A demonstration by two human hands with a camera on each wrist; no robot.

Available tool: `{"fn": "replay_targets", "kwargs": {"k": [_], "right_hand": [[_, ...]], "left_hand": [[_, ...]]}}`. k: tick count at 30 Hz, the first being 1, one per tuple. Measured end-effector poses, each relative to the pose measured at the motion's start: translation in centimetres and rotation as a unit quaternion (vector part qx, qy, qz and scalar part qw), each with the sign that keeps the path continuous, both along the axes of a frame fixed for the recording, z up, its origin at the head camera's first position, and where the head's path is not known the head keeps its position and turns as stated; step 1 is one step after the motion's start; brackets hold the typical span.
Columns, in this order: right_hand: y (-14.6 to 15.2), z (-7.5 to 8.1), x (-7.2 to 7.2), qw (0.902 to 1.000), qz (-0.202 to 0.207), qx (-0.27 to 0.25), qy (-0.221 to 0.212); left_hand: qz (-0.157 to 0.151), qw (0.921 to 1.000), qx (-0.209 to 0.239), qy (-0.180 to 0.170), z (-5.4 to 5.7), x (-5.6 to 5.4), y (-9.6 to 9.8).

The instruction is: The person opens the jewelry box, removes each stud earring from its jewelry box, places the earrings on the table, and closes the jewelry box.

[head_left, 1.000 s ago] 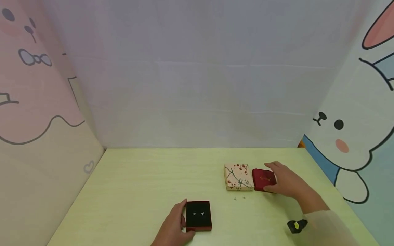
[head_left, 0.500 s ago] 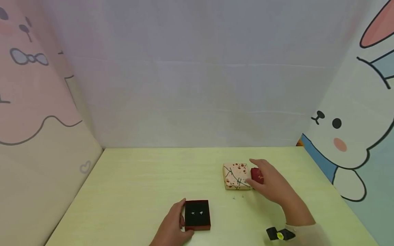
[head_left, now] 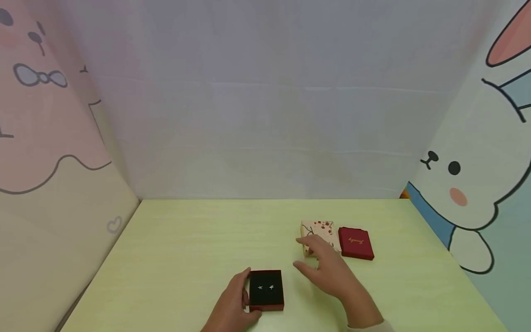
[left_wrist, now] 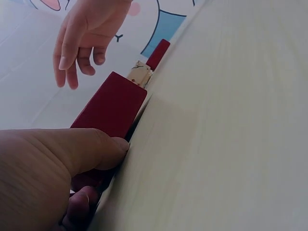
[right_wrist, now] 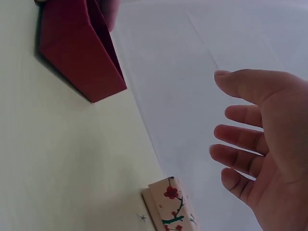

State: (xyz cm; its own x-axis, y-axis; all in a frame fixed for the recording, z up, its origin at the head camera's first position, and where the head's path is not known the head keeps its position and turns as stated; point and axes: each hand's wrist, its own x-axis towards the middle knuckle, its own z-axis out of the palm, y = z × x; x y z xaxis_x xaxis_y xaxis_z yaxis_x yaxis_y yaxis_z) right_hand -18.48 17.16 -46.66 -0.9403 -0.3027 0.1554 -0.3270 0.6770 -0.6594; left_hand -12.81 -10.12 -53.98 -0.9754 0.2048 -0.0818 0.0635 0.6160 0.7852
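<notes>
My left hand grips the left side of a small red jewelry box on the table, thumb at the near corner and fingertips at the far one. Its black insert carries a pair of star-shaped stud earrings. My right hand hovers to the right of that box, thumb and fingers spread apart, holding nothing. In the head view it partly covers a cream floral box. The right wrist view shows a tiny star-shaped stud on the table beside the floral box.
A red lid with gold lettering lies right of the floral box. The pale yellow table meets a white backdrop behind and cartoon-printed curtains at the sides.
My right hand has let go of the red lid and moved left past the floral box towards the red jewelry box. My left hand keeps its grip on the jewelry box.
</notes>
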Motion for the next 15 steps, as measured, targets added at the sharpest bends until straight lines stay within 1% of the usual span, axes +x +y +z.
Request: {"fn": "replay_targets", "kwargs": {"k": [4,7,11,15], "right_hand": [[-0.9,-0.6,0.7,0.9996,0.002,-0.023,0.017],[-1.5,-1.1,1.0,0.999,0.004,-0.039,0.019],[-2.1,-2.0,1.3,0.9986,0.016,-0.049,0.01],[-2.5,-3.2,1.5,0.9975,0.033,-0.063,0.002]], "left_hand": [[-0.004,1.0,0.006,0.005,0.1,0.1,0.0],[-0.003,1.0,0.005,0.001,0.1,0.1,-0.1],[0.003,0.9999,-0.002,-0.01,0.1,0.2,0.0],[0.002,0.9999,0.0,-0.011,0.0,0.2,0.0]]}}
